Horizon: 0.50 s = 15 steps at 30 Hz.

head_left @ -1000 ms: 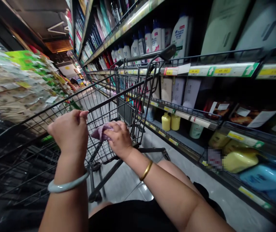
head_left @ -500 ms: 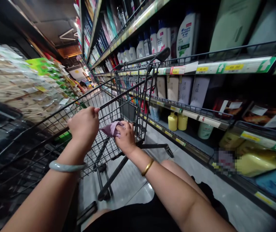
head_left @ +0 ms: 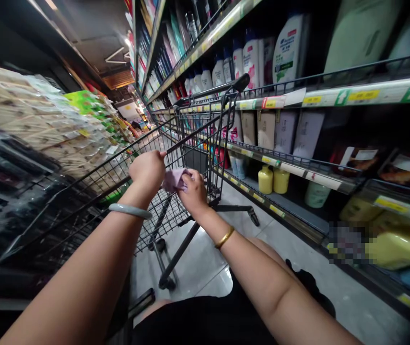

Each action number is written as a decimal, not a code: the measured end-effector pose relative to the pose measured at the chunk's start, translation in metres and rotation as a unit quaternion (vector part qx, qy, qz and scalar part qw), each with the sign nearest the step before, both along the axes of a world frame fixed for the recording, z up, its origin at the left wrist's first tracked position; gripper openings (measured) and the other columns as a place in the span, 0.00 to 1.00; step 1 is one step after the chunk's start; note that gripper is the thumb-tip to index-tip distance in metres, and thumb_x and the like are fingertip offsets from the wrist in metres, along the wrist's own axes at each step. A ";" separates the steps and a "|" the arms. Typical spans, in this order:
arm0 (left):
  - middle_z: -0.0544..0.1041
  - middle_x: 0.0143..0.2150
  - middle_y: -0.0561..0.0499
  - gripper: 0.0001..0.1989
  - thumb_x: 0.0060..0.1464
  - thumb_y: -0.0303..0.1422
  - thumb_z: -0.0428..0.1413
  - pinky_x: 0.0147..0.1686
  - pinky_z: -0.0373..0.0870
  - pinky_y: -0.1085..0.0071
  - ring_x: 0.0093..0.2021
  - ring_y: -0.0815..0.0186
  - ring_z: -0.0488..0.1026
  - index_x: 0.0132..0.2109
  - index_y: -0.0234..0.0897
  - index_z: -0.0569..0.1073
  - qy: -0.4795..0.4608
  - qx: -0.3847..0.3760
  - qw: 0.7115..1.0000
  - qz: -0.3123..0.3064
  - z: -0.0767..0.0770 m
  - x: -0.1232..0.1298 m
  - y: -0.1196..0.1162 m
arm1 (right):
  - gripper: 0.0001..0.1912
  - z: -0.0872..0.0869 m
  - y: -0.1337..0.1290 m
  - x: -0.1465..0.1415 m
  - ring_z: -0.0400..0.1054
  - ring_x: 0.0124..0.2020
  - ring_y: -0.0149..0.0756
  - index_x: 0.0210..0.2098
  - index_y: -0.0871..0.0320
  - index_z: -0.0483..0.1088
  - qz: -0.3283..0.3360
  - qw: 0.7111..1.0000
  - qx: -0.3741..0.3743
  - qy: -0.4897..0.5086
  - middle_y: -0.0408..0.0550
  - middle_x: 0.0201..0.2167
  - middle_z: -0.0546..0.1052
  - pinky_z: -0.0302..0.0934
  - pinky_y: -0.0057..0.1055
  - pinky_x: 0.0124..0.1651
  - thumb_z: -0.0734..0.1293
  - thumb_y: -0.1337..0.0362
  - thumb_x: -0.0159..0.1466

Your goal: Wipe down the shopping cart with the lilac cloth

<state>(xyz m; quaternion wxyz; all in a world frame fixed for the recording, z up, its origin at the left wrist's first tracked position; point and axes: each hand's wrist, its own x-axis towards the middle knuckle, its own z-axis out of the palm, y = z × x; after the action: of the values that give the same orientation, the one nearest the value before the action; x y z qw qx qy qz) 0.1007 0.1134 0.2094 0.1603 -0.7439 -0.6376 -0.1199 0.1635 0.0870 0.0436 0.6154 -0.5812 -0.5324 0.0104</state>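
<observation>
A black wire shopping cart stands tilted across the middle of the head view. My left hand, with a pale bangle at the wrist, is closed around the cart's near rail. Just right of it, my right hand pinches a crumpled light purple cloth against the cart's wires. A gold bangle circles that wrist. Part of the cloth is hidden by the right fingers. How the left fingers wrap the rail is mostly out of sight.
On the right, store shelves hold shampoo bottles and yellow bottles. Stacked packaged goods line the left side. Below the cart are its wheels and a grey tiled floor. My knees show at the bottom.
My left hand has shifted right and up along the rail, closer to the cloth. The right hand and cloth have moved slightly up. The whole view has swung a little left.
</observation>
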 end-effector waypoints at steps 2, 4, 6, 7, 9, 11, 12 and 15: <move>0.82 0.57 0.32 0.29 0.71 0.46 0.41 0.50 0.76 0.55 0.58 0.41 0.79 0.57 0.38 0.82 -0.004 -0.007 1.000 0.009 0.001 0.005 0.006 | 0.17 0.006 0.004 0.000 0.67 0.61 0.45 0.56 0.56 0.78 0.014 0.999 0.036 -0.019 0.57 0.62 0.71 0.63 0.40 0.68 0.69 0.63 0.68; 0.81 0.58 0.31 0.29 0.71 0.46 0.41 0.51 0.76 0.54 0.59 0.41 0.79 0.58 0.38 0.82 -0.004 -0.017 1.000 0.007 0.003 0.009 0.012 | 0.20 0.003 0.009 0.000 0.66 0.62 0.46 0.58 0.55 0.76 0.030 0.999 0.019 -0.029 0.57 0.63 0.70 0.63 0.41 0.69 0.70 0.63 0.67; 0.81 0.58 0.30 0.29 0.71 0.46 0.42 0.51 0.76 0.53 0.59 0.40 0.79 0.58 0.38 0.82 0.001 -0.030 1.000 -0.001 0.006 0.014 0.018 | 0.21 -0.008 0.012 -0.001 0.66 0.63 0.49 0.58 0.55 0.75 0.033 0.998 -0.040 -0.020 0.58 0.63 0.70 0.64 0.43 0.68 0.71 0.64 0.65; 0.81 0.58 0.30 0.28 0.71 0.46 0.42 0.51 0.76 0.53 0.59 0.40 0.79 0.58 0.37 0.82 0.003 -0.037 0.999 -0.004 0.008 0.016 0.021 | 0.22 -0.014 0.013 -0.002 0.66 0.62 0.50 0.58 0.55 0.75 0.028 0.997 -0.075 -0.005 0.59 0.63 0.70 0.65 0.45 0.67 0.72 0.64 0.64; 0.81 0.58 0.30 0.28 0.71 0.47 0.44 0.51 0.76 0.53 0.60 0.41 0.78 0.58 0.37 0.82 0.005 -0.045 0.999 -0.007 0.011 0.021 0.027 | 0.22 -0.021 0.014 -0.005 0.69 0.60 0.52 0.57 0.56 0.74 0.012 0.990 -0.134 0.048 0.61 0.61 0.71 0.68 0.46 0.64 0.72 0.61 0.64; 0.80 0.60 0.30 0.29 0.71 0.49 0.44 0.52 0.76 0.53 0.61 0.41 0.78 0.58 0.37 0.82 0.003 -0.052 0.999 -0.006 0.014 0.028 0.033 | 0.21 -0.017 0.014 -0.009 0.72 0.56 0.50 0.56 0.56 0.73 0.016 0.983 -0.148 0.106 0.60 0.58 0.73 0.70 0.45 0.61 0.72 0.59 0.65; 0.80 0.60 0.30 0.29 0.70 0.50 0.44 0.52 0.75 0.53 0.61 0.41 0.78 0.59 0.37 0.81 0.002 -0.055 0.998 -0.003 0.014 0.031 0.036 | 0.21 -0.012 0.014 -0.012 0.73 0.55 0.49 0.56 0.56 0.73 0.028 0.983 -0.131 0.126 0.60 0.57 0.73 0.71 0.44 0.60 0.72 0.59 0.65; 0.79 0.61 0.29 0.30 0.70 0.50 0.45 0.54 0.75 0.52 0.62 0.39 0.77 0.59 0.34 0.81 0.005 -0.067 0.998 -0.006 0.016 0.038 0.045 | 0.20 0.007 0.017 -0.017 0.72 0.55 0.43 0.56 0.56 0.73 0.086 0.989 0.002 0.122 0.57 0.56 0.73 0.70 0.38 0.61 0.72 0.62 0.65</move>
<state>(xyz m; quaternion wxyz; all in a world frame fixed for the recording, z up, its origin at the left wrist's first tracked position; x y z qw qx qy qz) 0.1389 0.1589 0.2254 0.1127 -0.7573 -0.6389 -0.0741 0.1465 0.1037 0.0507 0.6737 -0.5262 -0.5013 0.1336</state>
